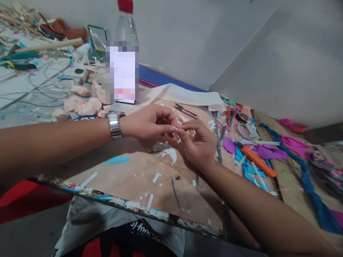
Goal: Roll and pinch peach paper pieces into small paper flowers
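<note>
- Between my two hands, above the bench [112, 178], a tiny pale piece [177, 129] seems to sit right at the meeting fingertips; it lies to the right of one grip and to the left of the other, so neither is clearly nearer.
- Its long axis I cannot tell, because my own fingertips cover nearly all of it.
- My left grip [146, 122] comes in from the left, thumb stretched towards the piece and forefinger curled over; the tips look pinched on it, with no gap that I can make out. A metal watch [116, 125] sits behind it at the wrist.
- My right grip [200, 144] meets it from the right, thumb and forefinger also pinched at that spot; whether the tips of both sides touch one another is too small to tell.
- Off to the right, apart from me, lies an orange cutter [257, 160], slanting across bright scraps.
- Just beyond my fingers rest small scissors [189, 111], blades pointing left, handles towards my right side.
- Farther back, a long white paper strip [184, 94] spreads across the bench.
- Behind my left side stands a phone [124, 71], upright, with a red-capped bottle [127, 28] behind it.
</note>
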Demonstrator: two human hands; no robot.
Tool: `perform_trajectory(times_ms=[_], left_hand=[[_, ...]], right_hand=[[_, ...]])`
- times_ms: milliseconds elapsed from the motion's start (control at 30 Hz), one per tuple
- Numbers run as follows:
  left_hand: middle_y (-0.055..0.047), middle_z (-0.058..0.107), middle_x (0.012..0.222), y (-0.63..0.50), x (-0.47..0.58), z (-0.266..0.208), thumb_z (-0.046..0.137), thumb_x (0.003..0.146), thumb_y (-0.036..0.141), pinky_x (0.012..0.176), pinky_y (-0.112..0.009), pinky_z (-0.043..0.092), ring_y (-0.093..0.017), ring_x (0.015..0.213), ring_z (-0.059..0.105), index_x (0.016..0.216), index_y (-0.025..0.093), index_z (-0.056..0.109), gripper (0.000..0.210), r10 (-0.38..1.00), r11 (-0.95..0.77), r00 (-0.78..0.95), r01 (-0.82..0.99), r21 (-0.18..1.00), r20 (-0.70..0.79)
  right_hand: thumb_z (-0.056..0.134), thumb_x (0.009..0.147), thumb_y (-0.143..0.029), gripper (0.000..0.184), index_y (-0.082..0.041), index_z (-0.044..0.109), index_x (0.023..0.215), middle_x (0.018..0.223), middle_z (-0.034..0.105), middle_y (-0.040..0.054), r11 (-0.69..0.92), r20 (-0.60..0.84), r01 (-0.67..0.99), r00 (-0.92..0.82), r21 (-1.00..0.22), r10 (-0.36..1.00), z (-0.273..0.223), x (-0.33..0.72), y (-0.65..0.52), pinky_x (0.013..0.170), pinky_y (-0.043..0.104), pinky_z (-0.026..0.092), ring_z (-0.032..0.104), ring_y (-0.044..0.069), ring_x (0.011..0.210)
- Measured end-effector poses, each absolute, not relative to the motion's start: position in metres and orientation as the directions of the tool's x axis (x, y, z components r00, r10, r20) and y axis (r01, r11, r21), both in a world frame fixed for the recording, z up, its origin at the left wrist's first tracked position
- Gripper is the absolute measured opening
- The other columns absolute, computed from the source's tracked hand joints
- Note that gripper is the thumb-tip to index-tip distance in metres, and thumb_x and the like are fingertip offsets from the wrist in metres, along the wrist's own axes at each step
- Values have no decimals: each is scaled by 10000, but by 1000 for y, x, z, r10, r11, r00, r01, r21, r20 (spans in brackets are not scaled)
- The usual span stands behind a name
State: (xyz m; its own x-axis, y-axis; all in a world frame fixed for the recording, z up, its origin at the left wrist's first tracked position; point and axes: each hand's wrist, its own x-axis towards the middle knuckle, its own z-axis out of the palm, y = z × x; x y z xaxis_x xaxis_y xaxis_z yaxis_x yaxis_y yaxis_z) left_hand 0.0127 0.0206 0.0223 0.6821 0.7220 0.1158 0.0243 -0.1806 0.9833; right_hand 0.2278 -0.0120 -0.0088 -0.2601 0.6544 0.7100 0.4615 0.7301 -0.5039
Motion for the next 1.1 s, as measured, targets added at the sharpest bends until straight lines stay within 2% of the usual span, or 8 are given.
perform_trajectory(times_ms=[167,300,433,733,967,1100], left_hand=[[-25,694,796,18,15,27,821,820,264,668,-165,524,-62,720,637,869,107,657,233,763,-170,631,-10,985,138],[-25,700,805,18,16,26,836,781,240,687,-165,534,-63,740,654,836,104,651,236,786,-176,591,-69,982,182],[-23,697,805,19,16,25,815,785,211,664,-167,535,-60,718,653,853,106,647,209,786,-146,597,-76,986,163],[-5,697,798,21,14,24,802,818,217,658,-144,536,-49,711,663,893,104,646,207,756,-70,647,-69,995,97],[-30,753,863,23,11,22,808,847,203,720,-191,602,-90,772,732,996,112,644,239,682,114,731,-76,991,-22],[-13,747,835,24,11,21,793,857,168,717,-176,596,-79,756,730,962,117,631,200,665,136,747,-116,984,-4]], right_hand=[[707,961,-318,132,-196,713,912,869,721,-8,719,699,475,-261,-507,666,-9,228,-12,827,277,496,652,80,827],[705,963,-318,127,-195,725,936,874,717,-9,702,675,445,-251,-556,694,-10,227,-12,820,265,490,648,72,820],[726,947,-318,127,-193,715,925,870,711,-17,687,651,399,-247,-607,718,-12,226,-12,810,253,486,647,65,820],[753,927,-297,121,-192,693,916,877,699,-36,684,643,397,-254,-612,723,-12,226,-12,827,243,468,635,46,828],[756,904,-193,67,-195,692,924,882,696,-38,698,634,357,-293,-621,715,-12,227,-13,830,230,466,630,42,829],[758,901,-191,74,-201,690,927,882,693,-41,692,626,341,-294,-637,722,-12,227,-12,831,213,472,626,37,828]])
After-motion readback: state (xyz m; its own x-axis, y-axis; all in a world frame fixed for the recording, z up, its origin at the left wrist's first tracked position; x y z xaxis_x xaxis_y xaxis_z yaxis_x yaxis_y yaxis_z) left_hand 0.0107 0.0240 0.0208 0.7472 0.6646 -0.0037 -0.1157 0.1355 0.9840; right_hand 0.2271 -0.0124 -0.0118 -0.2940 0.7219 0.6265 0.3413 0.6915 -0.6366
